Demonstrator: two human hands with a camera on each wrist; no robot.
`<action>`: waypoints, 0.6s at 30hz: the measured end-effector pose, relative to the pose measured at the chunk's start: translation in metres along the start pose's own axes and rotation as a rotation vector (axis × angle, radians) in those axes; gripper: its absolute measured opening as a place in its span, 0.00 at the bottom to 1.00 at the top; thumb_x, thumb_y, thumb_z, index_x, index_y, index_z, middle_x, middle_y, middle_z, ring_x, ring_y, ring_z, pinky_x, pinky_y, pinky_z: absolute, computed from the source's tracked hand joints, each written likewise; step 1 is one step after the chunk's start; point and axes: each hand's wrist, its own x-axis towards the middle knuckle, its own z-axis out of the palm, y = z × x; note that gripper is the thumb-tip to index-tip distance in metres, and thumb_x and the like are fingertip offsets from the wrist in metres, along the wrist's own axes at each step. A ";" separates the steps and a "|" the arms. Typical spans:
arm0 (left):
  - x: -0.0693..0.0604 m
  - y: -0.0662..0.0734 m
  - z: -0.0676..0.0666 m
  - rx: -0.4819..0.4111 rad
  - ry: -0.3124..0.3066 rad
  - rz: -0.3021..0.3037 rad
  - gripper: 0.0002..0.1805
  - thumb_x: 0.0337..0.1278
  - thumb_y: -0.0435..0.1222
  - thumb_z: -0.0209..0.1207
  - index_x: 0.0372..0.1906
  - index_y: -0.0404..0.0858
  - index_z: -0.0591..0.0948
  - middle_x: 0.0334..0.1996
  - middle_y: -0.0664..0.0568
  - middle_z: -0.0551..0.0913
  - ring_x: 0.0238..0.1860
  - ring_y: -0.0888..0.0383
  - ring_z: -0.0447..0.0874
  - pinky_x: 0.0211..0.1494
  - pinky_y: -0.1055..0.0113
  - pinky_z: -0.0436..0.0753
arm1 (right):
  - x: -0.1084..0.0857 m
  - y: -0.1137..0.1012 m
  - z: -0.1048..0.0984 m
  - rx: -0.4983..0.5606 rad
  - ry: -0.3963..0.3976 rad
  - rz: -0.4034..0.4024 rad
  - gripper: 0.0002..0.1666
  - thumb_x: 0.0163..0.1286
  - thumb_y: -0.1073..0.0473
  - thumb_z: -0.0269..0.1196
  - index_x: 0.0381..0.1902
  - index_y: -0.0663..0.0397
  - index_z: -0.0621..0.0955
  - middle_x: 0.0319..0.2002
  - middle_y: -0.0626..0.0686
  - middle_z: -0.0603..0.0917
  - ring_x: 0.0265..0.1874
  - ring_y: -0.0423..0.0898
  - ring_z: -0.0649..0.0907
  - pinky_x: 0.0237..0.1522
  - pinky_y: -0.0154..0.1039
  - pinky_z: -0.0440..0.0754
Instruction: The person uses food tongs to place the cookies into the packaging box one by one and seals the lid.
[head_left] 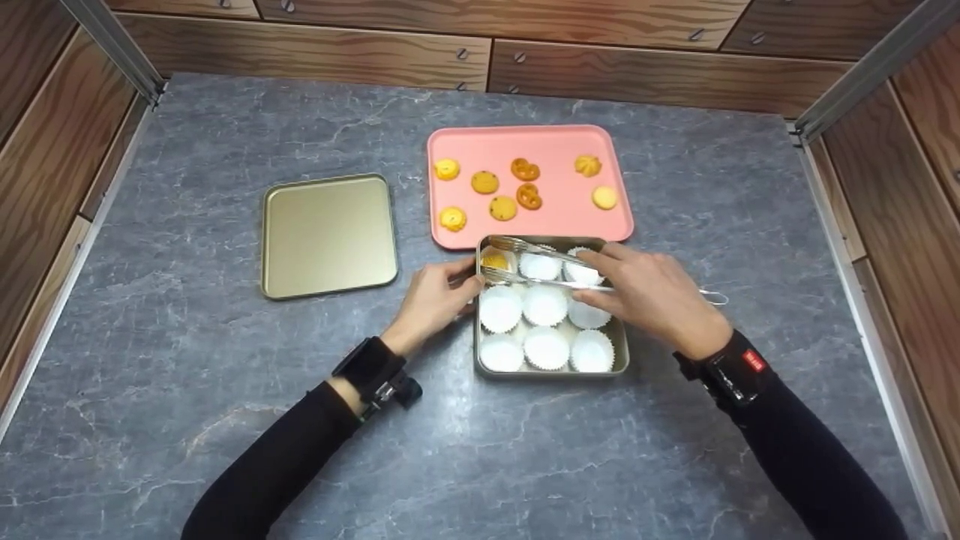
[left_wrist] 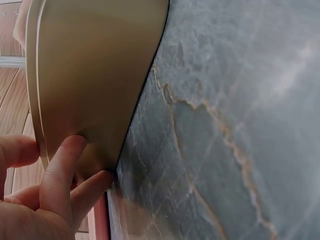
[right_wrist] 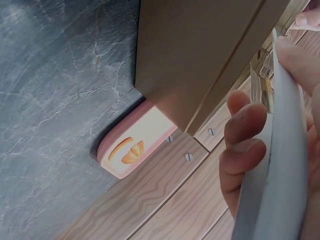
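Observation:
In the head view my right hand (head_left: 652, 296) holds metal tongs (head_left: 555, 259), pinched between thumb and fingers. Their tips reach over a yellow-brown cookie (head_left: 495, 260) in the far-left paper cup of a square metal tin (head_left: 552, 374); whether they touch it, I cannot tell. Several white paper cups (head_left: 546, 348) line the tin in rows. My left hand (head_left: 435, 300) holds the tin's left side, its thumb at the rim. The left wrist view shows fingers (left_wrist: 60, 175) against the tin's gold outer wall (left_wrist: 95, 75). Up close, the tongs (right_wrist: 280, 165) lie in my right hand (right_wrist: 245, 135).
Behind the tin is a pink tray (head_left: 555, 225) bearing pretzel-shaped, round, speckled and swirled cookies. A gold square lid (head_left: 330, 236) lies flat to the left on the grey marbled table (head_left: 337, 465). Wood-patterned panels (head_left: 375, 52) border the table at the back and sides.

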 end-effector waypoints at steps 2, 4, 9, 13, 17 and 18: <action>0.000 0.001 0.000 -0.001 -0.001 -0.005 0.29 0.69 0.38 0.63 0.72 0.36 0.74 0.54 0.42 0.88 0.33 0.50 0.90 0.35 0.58 0.92 | -0.001 0.000 0.000 0.006 -0.007 0.009 0.34 0.65 0.43 0.74 0.63 0.56 0.82 0.43 0.56 0.86 0.31 0.53 0.86 0.26 0.50 0.88; 0.000 0.001 0.001 0.000 -0.003 -0.012 0.29 0.69 0.39 0.63 0.72 0.37 0.74 0.52 0.43 0.88 0.32 0.49 0.90 0.34 0.58 0.92 | -0.003 0.001 -0.001 0.020 -0.013 0.023 0.34 0.66 0.43 0.73 0.64 0.56 0.82 0.44 0.55 0.86 0.32 0.52 0.86 0.27 0.50 0.88; -0.001 0.001 0.002 0.004 0.002 -0.011 0.29 0.68 0.38 0.63 0.71 0.36 0.75 0.55 0.41 0.87 0.32 0.51 0.90 0.35 0.61 0.92 | -0.015 0.006 -0.005 0.104 0.013 0.087 0.34 0.68 0.43 0.72 0.66 0.52 0.81 0.46 0.55 0.87 0.34 0.51 0.87 0.31 0.49 0.88; -0.001 0.002 0.001 -0.033 -0.001 -0.023 0.29 0.68 0.37 0.63 0.71 0.34 0.75 0.59 0.40 0.84 0.34 0.53 0.90 0.39 0.62 0.93 | -0.027 0.016 -0.007 0.163 0.109 0.173 0.33 0.66 0.47 0.74 0.67 0.48 0.81 0.41 0.55 0.87 0.30 0.47 0.84 0.28 0.43 0.85; -0.001 0.002 0.000 -0.071 -0.012 -0.040 0.29 0.68 0.36 0.63 0.71 0.34 0.74 0.62 0.39 0.82 0.36 0.54 0.91 0.41 0.61 0.93 | -0.035 0.033 -0.006 0.146 0.205 0.269 0.33 0.66 0.49 0.74 0.65 0.57 0.82 0.36 0.58 0.86 0.25 0.49 0.79 0.24 0.43 0.80; -0.001 0.002 0.000 -0.076 -0.015 -0.044 0.29 0.68 0.36 0.63 0.71 0.34 0.74 0.63 0.39 0.82 0.37 0.54 0.91 0.42 0.61 0.93 | -0.037 0.038 -0.005 0.135 0.216 0.292 0.32 0.66 0.50 0.74 0.64 0.59 0.82 0.36 0.60 0.86 0.25 0.51 0.79 0.24 0.45 0.80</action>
